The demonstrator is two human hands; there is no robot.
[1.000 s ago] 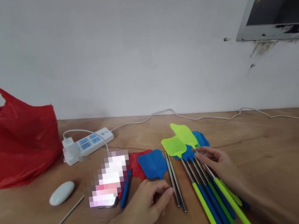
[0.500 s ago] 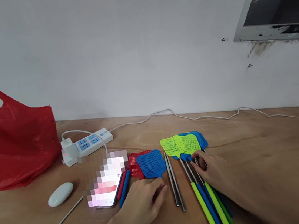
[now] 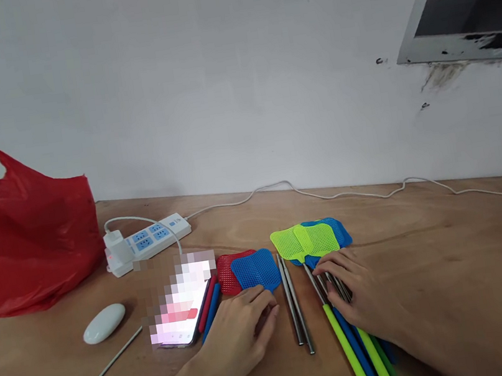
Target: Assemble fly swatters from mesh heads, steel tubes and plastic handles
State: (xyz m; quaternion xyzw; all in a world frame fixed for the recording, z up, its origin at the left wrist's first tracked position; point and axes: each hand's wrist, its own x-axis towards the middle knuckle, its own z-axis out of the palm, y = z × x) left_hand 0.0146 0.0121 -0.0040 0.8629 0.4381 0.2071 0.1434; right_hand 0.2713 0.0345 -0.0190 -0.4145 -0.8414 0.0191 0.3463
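Observation:
My left hand (image 3: 247, 323) rests on the table, loosely curled with the thumb apart from the fingers. Its fingertips reach the lower edge of a blue mesh fly swatter head (image 3: 254, 270), which overlaps a red one (image 3: 227, 273). Over the metal shafts of several assembled fly swatters lies my right hand (image 3: 353, 289), thumb and fingers spread apart; its far fingertips are hidden. These swatters have yellow-green heads (image 3: 315, 240) above blue ones, and yellow-green (image 3: 348, 346), blue and green handles. Two loose metal rods (image 3: 296, 307) lie between my hands.
Left of my left hand are a red and a blue handle (image 3: 212, 312) and a lit phone (image 3: 186, 304), partly blurred. Farther left are a white mouse (image 3: 104, 323), a power strip (image 3: 150, 244) and a red plastic bag (image 3: 26, 234). A white cable (image 3: 341, 196) runs along the wall.
My right hand has spread its fingers farther over the shafts, with thumb and forefinger now wider apart. My left hand has stayed nearly in place. The view has shifted slightly.

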